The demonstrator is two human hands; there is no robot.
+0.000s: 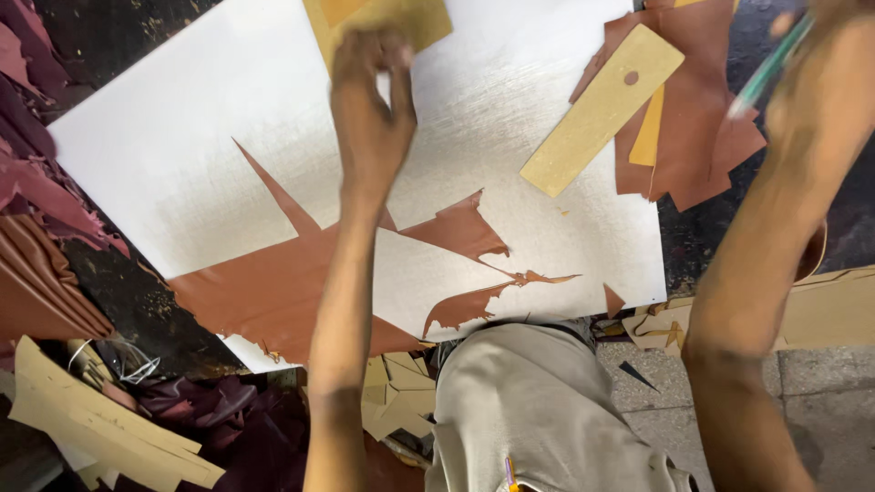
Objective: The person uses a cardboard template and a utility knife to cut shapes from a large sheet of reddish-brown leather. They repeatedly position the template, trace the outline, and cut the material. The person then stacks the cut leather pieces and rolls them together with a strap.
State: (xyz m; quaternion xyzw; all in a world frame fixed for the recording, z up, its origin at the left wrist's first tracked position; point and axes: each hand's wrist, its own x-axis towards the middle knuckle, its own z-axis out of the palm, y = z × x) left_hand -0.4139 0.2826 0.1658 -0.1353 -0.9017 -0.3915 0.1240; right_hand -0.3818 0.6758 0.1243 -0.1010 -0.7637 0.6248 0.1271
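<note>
A yellow card piece (383, 18) is pinched by the left hand (369, 109). A green pen (770, 64) is held in the blurred right hand (820, 100), above the white board (182, 137).

At twelve o'clock in my head view, the yellow card template (387, 20) runs off the top edge, its lower corner hidden behind my left hand (369, 109). At two o'clock my right hand (825, 82) is motion-blurred and cropped by the frame; the green pen (770, 66) it carries smears to a streak. At nine o'clock, maroon leather scraps (36, 200) spill past the edge.
</note>
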